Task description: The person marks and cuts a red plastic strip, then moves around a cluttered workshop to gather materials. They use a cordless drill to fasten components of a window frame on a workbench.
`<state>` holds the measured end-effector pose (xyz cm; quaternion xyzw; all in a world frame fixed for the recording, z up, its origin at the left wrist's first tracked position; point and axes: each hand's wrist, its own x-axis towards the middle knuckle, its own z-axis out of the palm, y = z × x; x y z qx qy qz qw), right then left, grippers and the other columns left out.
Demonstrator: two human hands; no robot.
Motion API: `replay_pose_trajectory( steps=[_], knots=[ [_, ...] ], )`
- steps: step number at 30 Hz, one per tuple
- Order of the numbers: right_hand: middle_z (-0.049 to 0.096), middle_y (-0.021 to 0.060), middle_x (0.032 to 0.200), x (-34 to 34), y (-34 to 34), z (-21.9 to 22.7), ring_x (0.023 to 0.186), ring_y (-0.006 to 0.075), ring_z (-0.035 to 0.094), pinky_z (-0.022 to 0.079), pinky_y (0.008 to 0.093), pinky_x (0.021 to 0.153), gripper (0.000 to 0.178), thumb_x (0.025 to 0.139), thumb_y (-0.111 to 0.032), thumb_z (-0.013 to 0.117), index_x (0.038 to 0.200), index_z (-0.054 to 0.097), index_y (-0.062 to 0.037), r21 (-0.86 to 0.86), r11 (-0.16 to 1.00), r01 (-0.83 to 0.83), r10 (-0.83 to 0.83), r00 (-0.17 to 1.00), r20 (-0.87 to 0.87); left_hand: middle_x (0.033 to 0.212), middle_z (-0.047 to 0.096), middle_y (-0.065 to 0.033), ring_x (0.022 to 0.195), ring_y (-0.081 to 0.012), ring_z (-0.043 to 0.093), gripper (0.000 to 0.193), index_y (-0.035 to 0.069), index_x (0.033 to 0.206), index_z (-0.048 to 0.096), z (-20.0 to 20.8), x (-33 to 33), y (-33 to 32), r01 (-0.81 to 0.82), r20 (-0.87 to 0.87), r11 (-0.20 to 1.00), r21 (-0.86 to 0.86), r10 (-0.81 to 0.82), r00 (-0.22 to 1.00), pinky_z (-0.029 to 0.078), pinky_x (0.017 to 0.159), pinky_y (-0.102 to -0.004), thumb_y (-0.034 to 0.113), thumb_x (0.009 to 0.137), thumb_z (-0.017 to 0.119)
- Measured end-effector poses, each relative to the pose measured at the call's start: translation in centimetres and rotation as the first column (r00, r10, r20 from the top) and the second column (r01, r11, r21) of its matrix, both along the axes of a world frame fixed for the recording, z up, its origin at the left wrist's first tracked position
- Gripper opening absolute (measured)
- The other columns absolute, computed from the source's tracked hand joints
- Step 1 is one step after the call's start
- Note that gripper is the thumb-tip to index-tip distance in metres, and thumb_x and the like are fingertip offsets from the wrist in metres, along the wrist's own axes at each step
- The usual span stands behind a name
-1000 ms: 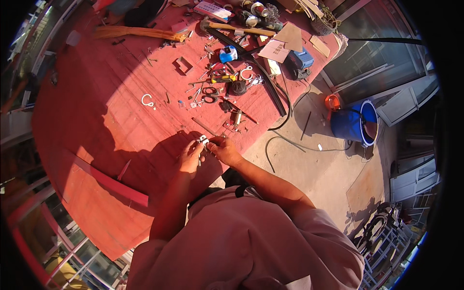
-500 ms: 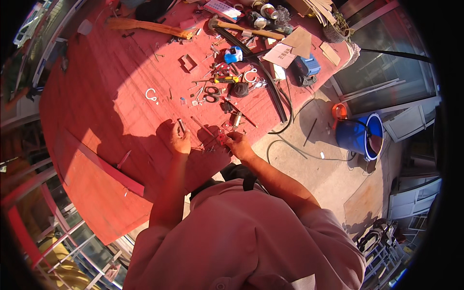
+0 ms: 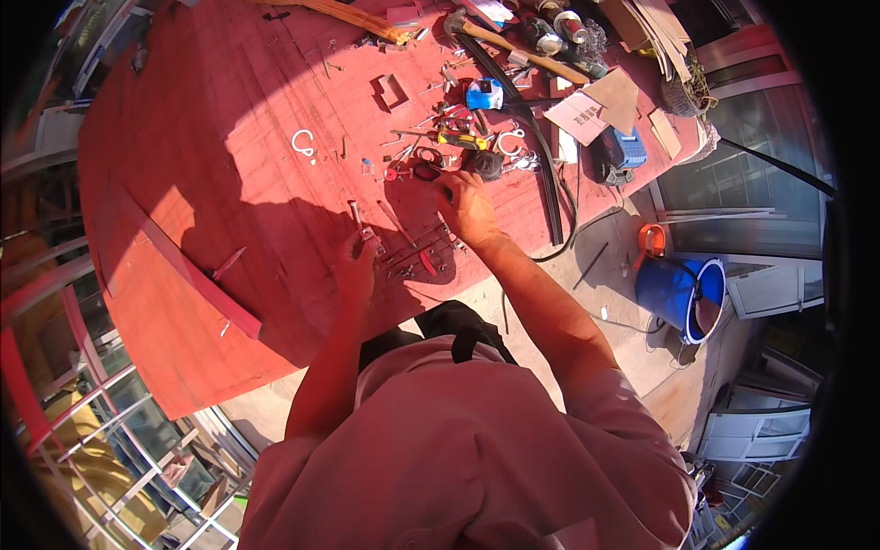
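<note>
My left hand (image 3: 356, 264) is near the table's front edge, its fingers closed round a small metal rod-shaped fitting (image 3: 356, 216) that points away from me. My right hand (image 3: 471, 209) is over the tool pile, its fingers curled and a pale end of something just under them; what they grip is mostly hidden. Just beyond it lie black-handled scissors (image 3: 427, 170), partly in its shadow. Between my hands a thin tool with a red handle (image 3: 427, 263) rests on the red table (image 3: 275, 238).
Farther off lie a blue-and-white tape measure (image 3: 484, 93), a yellow-black cutter (image 3: 462, 140), a black roll (image 3: 487, 164), a hammer (image 3: 513, 44), dark strips (image 3: 547, 183) and a blue tool battery (image 3: 625, 148). A blue bucket (image 3: 678, 293) stands on the floor at right.
My right hand has let go of the red-handled tool and moved up over the pile by the scissors. My left hand still holds the metal fitting. The whole view has shifted slightly.
</note>
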<state>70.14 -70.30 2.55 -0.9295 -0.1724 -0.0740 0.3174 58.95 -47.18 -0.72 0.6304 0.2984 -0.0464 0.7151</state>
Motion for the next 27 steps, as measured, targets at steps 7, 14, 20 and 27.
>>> replay_pose_trajectory(
  steps=[7,14,20,27],
  knots=[
    [0.061,0.0084,0.123,9.0,-2.2,-0.4,0.117,0.0322,0.055,0.043,0.0474,0.097,0.039,0.079,-0.026,0.074,0.116,0.066,-0.0155,-0.518,0.851,0.085,-0.095,0.995,0.006,0.107,0.069,-0.0078,0.09,-0.0144,0.067,0.041,0.002,0.131,0.058,-3.0,0.2,7.6,-0.112,0.013,0.972,0.206,0.111,0.994,0.054,0.076,-0.0288,0.019,0.095,0.063],
    [0.063,0.0136,0.115,9.5,-1.3,-1.3,0.114,0.0346,0.056,0.043,0.0482,0.092,0.04,0.08,-0.032,0.067,0.111,0.065,-0.0058,-0.436,0.895,0.096,-0.055,0.993,0.107,0.117,0.067,-0.0124,0.105,-0.02,0.064,0.051,0.007,0.138,0.054,-4.2,-0.4,10.1,0.117,0.026,0.864,0.49,-0.149,0.989,0.051,0.089,-0.0323,0.019,0.09,0.067],
    [0.063,0.0122,0.084,-2.3,3.8,2.0,0.071,0.0195,0.062,0.05,0.031,0.07,0.035,0.091,-0.01,0.052,0.125,0.057,-0.0026,0.26,0.96,0.1,0.028,0.895,-0.446,0.149,0.043,-0.0095,0.139,-0.0294,0.038,0.071,0.015,0.142,0.051,-1.3,-0.8,11.4,0.29,-0.174,0.313,0.904,-0.351,0.92,0.029,0.112,-0.0505,0.034,0.078,0.076],
    [0.061,0.0027,0.105,-16.4,12.7,-1.9,0.095,0.0072,0.054,0.044,0.0212,0.085,0.04,0.096,0.002,0.057,0.136,0.053,-0.0009,0.606,0.731,0.313,0.24,0.714,-0.658,0.15,0.041,-0.0106,0.143,-0.0338,0.027,0.063,0.017,0.132,0.06,-4.0,-0.7,13.3,0.092,0.102,0.352,0.931,-0.496,0.862,0.019,0.117,-0.0545,0.038,0.074,0.076]
  ],
)
